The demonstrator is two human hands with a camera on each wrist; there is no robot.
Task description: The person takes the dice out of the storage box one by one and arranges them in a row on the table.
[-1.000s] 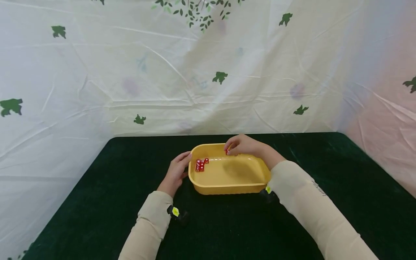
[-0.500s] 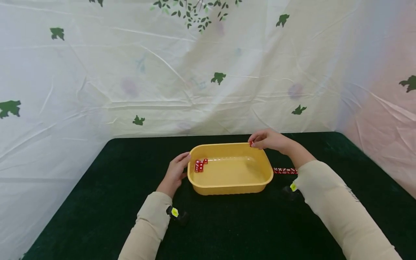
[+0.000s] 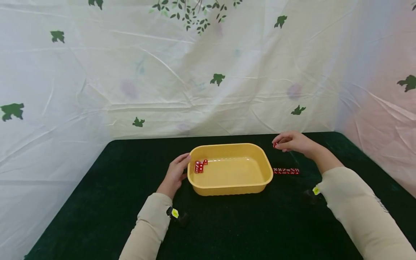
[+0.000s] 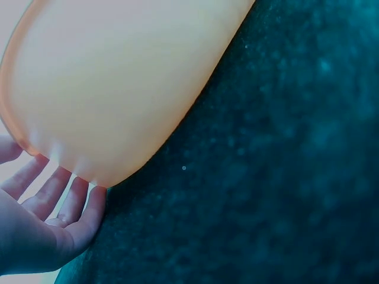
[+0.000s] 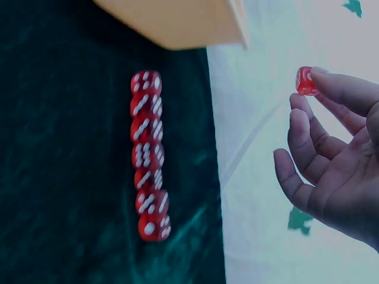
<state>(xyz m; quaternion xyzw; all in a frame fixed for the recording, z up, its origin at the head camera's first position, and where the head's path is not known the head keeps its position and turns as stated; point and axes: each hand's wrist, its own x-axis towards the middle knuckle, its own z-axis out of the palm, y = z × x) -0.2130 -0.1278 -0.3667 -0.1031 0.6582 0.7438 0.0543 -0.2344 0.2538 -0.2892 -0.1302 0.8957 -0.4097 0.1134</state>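
My right hand (image 3: pixel 295 142) pinches a red die (image 5: pixel 306 81) between thumb and forefinger. It is raised beyond the yellow tub's (image 3: pixel 230 190) right end, and its other fingers are loosely bent. On the dark green cloth right of the tub lies a straight row of red dice (image 5: pixel 147 155) with white pips, set side by side. Several more red dice (image 3: pixel 199 167) are clustered inside the tub at its left end. My left hand (image 3: pixel 174 173) rests against the tub's left end, fingertips touching the outer wall close to the rim, as the left wrist view shows.
A dark green cloth (image 3: pixel 227 231) covers the table. Behind it hangs a pale curtain (image 3: pixel 162 90) with green leaf prints, close along the table's back edge. Black wrist cameras with yellow tags sit at both sleeves.
My right hand has moved right with the die, from over the tub to past its right end, and the row of dice has come into view. My left hand stays at the tub.
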